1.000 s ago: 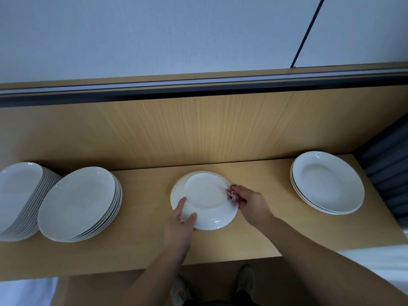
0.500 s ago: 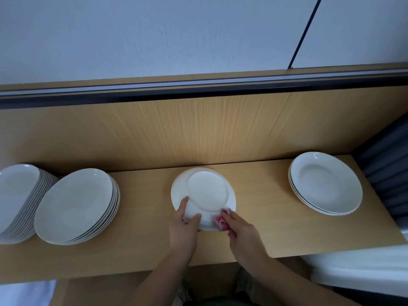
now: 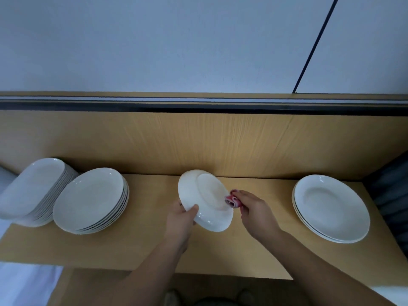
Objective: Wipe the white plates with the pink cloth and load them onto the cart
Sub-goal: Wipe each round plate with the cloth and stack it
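Pale wood is making up the counter (image 3: 154,250), which is carrying all the crockery and is showing no change from a second ago. Seen from the work in the middle, the far stack (image 3: 33,191) and the near stack (image 3: 90,199) are leaning together out at nine o'clock, and the short stack (image 3: 331,208) of deeper plates is lying at three o'clock. All three are sitting as before.

What is changing is the held plate (image 3: 205,199). It is facing underside up, with its foot ring towards the camera, and is tilting more steeply than half a second ago.

The left hand (image 3: 180,219) is gripping its rim at about seven o'clock, thumb laid over the underside, much as it was earlier. The right hand (image 3: 254,206) is pinching the bunched pink cloth (image 3: 231,200) and pressing it against the plate at three o'clock. Half a second ago the cloth was rubbing at five o'clock, and a second ago at three, so it is sweeping back and forth along that edge.

I am reading this as the underside wipe still running, with the plate not yet ready for loading. No cart is showing plainly, so I cannot tell where it is standing.
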### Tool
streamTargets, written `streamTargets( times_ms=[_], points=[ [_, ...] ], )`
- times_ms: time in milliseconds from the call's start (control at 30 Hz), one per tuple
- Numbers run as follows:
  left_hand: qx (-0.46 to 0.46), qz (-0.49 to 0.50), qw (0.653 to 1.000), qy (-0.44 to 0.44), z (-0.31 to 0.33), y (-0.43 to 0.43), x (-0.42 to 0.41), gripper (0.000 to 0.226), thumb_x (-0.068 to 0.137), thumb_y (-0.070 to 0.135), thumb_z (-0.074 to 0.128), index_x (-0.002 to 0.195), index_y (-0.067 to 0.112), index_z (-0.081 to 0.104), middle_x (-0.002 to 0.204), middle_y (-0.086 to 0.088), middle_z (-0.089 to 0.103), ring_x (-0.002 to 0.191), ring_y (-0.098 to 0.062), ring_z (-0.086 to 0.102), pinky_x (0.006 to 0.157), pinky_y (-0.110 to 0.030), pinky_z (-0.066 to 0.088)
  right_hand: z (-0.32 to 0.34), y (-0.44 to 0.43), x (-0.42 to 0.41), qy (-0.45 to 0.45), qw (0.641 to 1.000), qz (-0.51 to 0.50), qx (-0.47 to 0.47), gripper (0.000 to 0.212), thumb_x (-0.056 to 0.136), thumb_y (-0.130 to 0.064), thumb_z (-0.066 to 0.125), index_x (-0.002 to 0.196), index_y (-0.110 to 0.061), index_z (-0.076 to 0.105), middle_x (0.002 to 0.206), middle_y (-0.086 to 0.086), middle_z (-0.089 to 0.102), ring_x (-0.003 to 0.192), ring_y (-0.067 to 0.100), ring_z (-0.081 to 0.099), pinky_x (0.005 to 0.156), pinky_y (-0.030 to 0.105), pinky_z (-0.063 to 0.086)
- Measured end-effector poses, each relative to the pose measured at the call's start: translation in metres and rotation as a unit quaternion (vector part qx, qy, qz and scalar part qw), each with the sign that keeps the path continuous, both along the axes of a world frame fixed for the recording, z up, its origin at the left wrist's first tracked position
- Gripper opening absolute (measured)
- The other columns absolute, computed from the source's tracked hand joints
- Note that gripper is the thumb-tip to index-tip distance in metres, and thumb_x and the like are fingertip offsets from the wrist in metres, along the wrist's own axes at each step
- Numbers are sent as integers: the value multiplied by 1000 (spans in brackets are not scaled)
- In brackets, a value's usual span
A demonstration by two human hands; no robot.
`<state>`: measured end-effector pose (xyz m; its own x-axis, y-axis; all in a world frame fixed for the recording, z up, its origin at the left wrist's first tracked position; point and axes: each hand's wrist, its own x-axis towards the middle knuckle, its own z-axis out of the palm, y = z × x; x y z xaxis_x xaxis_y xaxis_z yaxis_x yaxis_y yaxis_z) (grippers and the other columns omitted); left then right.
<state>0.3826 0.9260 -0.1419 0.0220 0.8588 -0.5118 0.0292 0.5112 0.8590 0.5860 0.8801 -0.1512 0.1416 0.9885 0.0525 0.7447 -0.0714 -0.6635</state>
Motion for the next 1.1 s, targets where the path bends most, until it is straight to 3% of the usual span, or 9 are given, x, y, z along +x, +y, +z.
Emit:
streamTargets(
  times_ms=[200,333,533,667,767,867,933,1033,1100],
  points=[
    [70,-20,996,53,27,-6,-1,32,87,15,67,116,22,55,112,2,62,106,-21,58,90,-46,54,15,18,9,10,999,44,-1,48,89,8,50,130,-14,60,132,-5,59,121,11,54,96,4,27],
    [123,-35,979,161,41,-12,-11,35,88,19,66,121,19,55,109,3,64,101,-20,61,81,-40,57,24,25,12,16,997,78,3,47,89,7,49,128,-15,61,132,-5,59,121,10,53,94,-4,22],
    [215,-71,912,342,53,-24,-35,34,90,26,62,123,24,53,98,10,63,84,-7,62,65,-24,54,33,33,4,25,991,129,18,47,90,8,48,129,-16,61,131,-6,59,121,4,50,96,-4,20],
    [252,-55,876,406,62,-28,-57,35,92,24,59,126,24,53,95,11,64,79,-4,60,63,-21,48,36,44,-17,29,985,166,21,48,90,7,49,130,-17,60,131,-6,59,121,7,52,100,8,29],
    [289,-60,839,457,71,-31,-78,35,92,21,59,127,21,55,91,9,63,76,-8,59,62,-20,42,40,52,-39,29,981,187,30,50,89,8,49,129,-19,61,129,-8,60,118,8,54,96,3,28],
    [320,-60,800,503,80,-32,-107,36,91,16,60,127,16,59,101,0,70,89,-21,65,73,-25,45,46,57,-65,33,980,194,33,50,89,9,48,129,-18,61,128,-10,59,116,5,53,92,-2,25],
    [346,-68,772,529,82,-28,-130,34,87,10,65,121,14,65,100,-3,73,90,-27,68,74,-30,49,49,61,-83,34,979,197,40,50,90,9,48,129,-18,61,129,-9,59,117,7,54,94,2,29],
    [363,-83,740,560,78,-18,-169,32,79,2,71,110,12,70,89,-5,74,77,-30,70,61,-32,52,50,68,-111,32,979,194,49,51,89,9,48,129,-19,61,129,-7,60,118,12,55,98,14,35],
    [340,-98,735,579,75,-10,-192,34,83,4,66,115,15,67,95,-2,74,83,-30,69,63,-33,51,50,72,-129,29,980,190,52,50,89,8,48,129,-19,61,130,-6,60,119,13,55,99,16,35]
  ],
)
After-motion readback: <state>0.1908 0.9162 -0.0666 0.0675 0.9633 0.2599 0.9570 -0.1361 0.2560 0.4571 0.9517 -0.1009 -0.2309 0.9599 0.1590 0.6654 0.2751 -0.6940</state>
